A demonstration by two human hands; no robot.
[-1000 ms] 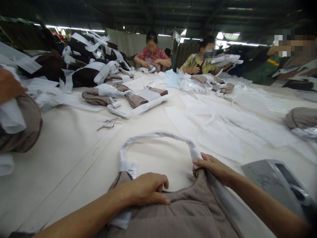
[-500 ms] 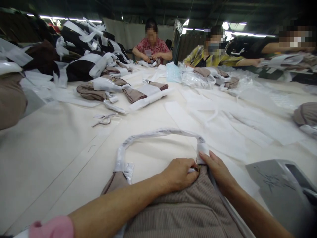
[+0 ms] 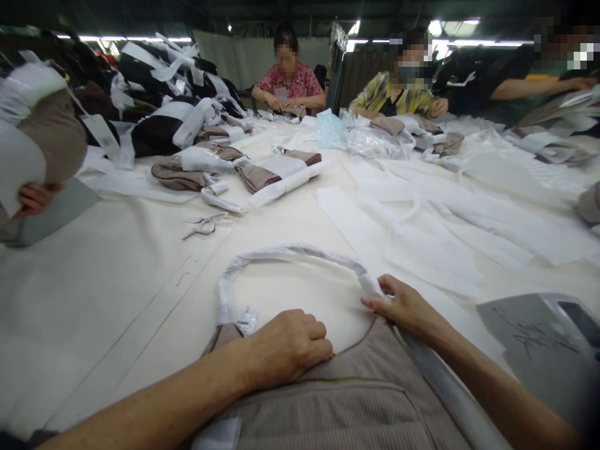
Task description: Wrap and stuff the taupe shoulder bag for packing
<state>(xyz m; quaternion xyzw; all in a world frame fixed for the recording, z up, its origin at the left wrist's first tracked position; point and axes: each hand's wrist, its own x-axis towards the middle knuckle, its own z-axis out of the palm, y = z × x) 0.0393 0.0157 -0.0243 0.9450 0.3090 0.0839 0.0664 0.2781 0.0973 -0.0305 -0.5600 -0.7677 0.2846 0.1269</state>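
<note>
A taupe ribbed handbag lies in front of me, its arched handle wrapped in white paper. My left hand is closed at the middle of the bag's top zipper, fingers curled over the zipper pull, which they hide. At the handle's right base, my right hand pinches the wrapped strap between thumb and fingers. A second brass zipper runs across the bag's front, below my left hand. A small clear packet hangs by the handle's left base.
Thread snips lie beyond the bag, near wrapped taupe bags. Black bags are heaped back left. A grey device stands at right by white paper sheets. Co-workers sit opposite; another person's hand holds a bag at left.
My left hand has slid left along the top zipper, away from the right handle base. My right hand has shifted its grip there. At left, a co-worker's bag has been raised.
</note>
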